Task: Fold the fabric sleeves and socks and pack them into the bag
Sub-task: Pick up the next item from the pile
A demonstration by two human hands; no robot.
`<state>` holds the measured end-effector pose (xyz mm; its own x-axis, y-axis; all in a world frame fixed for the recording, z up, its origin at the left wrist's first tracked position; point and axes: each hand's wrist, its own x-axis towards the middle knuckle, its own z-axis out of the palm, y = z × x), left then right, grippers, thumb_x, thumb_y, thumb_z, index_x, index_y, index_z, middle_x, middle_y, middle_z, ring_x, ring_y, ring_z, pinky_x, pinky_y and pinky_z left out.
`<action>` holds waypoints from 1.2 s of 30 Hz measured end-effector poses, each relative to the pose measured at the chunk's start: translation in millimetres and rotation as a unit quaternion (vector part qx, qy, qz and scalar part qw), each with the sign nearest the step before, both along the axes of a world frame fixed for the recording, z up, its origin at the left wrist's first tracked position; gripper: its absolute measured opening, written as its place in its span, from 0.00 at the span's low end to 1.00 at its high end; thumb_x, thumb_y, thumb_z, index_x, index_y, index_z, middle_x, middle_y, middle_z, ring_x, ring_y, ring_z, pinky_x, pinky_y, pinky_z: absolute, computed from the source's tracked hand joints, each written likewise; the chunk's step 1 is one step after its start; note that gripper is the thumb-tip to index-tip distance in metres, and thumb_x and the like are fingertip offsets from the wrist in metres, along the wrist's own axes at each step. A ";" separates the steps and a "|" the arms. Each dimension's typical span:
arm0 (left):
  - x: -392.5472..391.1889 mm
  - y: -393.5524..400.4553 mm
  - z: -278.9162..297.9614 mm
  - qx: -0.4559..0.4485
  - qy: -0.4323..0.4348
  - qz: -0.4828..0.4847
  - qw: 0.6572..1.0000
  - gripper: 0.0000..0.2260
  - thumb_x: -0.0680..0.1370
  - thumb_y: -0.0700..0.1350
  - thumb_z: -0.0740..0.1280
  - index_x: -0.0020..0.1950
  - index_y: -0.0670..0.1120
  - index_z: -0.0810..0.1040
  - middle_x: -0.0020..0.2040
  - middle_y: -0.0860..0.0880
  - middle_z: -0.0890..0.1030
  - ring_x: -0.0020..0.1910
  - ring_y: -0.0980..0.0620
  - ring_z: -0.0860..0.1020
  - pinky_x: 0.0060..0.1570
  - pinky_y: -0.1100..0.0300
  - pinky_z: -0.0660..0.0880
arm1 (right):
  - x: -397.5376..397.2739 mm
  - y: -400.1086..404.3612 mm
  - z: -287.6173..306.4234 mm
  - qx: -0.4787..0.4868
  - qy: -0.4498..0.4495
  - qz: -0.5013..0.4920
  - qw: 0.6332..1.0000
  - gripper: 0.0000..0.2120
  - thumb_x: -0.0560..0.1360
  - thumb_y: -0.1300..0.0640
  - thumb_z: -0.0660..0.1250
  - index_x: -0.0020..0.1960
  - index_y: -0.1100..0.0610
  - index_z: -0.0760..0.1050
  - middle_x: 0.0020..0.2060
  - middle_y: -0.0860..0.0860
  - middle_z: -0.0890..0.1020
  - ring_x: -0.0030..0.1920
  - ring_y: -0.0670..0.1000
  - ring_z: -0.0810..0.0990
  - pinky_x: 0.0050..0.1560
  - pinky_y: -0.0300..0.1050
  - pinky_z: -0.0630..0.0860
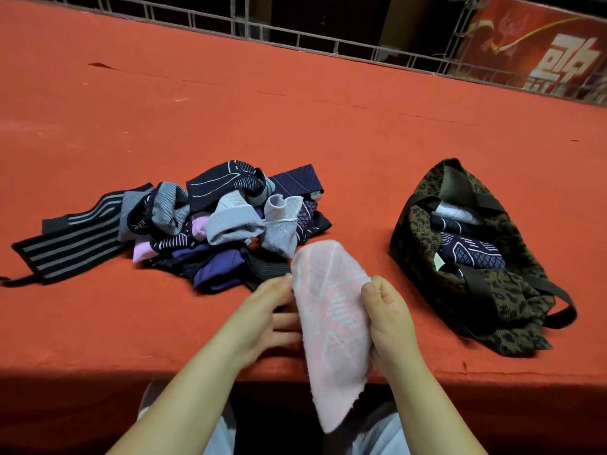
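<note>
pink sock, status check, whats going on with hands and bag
Left hand and right hand both hold the pink sock, unfolded. Bag open, partly packed. Pile waiting. Nothing in the way.

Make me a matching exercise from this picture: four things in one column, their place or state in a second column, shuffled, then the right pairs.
Things
1. pink sock
2. leopard-print bag
3. striped black sleeve
4. pile of socks and sleeves

Places or states
A. lies flat at the left end of the heap
B. held up between the left hand and the right hand
C. stands open on the right, some items inside
D. lies unfolded on the red table, left of the bag

Pairs: 1-B, 2-C, 3-A, 4-D
</note>
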<state>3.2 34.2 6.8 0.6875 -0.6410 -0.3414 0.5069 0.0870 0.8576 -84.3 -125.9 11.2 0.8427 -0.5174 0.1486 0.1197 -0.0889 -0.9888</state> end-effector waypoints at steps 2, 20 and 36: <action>-13.3 -6.4 -1.4 -0.012 0.022 -0.054 0.998 0.20 0.69 0.56 0.68 0.55 0.46 0.78 0.46 0.48 0.84 0.41 0.50 0.81 0.40 0.56 0.78 | 1.8 0.7 0.5 -0.017 0.005 -0.018 1.000 0.16 0.66 0.40 0.67 0.33 0.49 0.64 0.28 0.43 0.65 0.32 0.44 0.62 0.33 0.43 0.63; -8.2 -17.2 -14.3 -0.085 -0.123 0.006 0.989 0.15 0.69 0.41 0.68 0.55 0.43 0.76 0.47 0.46 0.83 0.45 0.51 0.81 0.44 0.59 0.78 | -41.1 -0.3 -7.3 0.065 0.065 0.152 0.984 0.39 0.62 0.53 0.73 0.69 0.44 0.62 0.44 0.47 0.83 0.41 0.41 0.80 0.41 0.32 0.74; 64.3 -80.0 65.3 0.046 -0.462 -0.017 0.885 0.25 0.71 0.32 0.70 0.64 0.51 0.72 0.55 0.54 0.77 0.52 0.62 0.75 0.55 0.73 0.70 | 8.0 -71.1 51.5 -0.207 -0.022 -0.054 0.977 0.11 0.66 0.56 0.70 0.46 0.43 0.78 0.47 0.41 0.81 0.49 0.37 0.78 0.52 0.29 0.71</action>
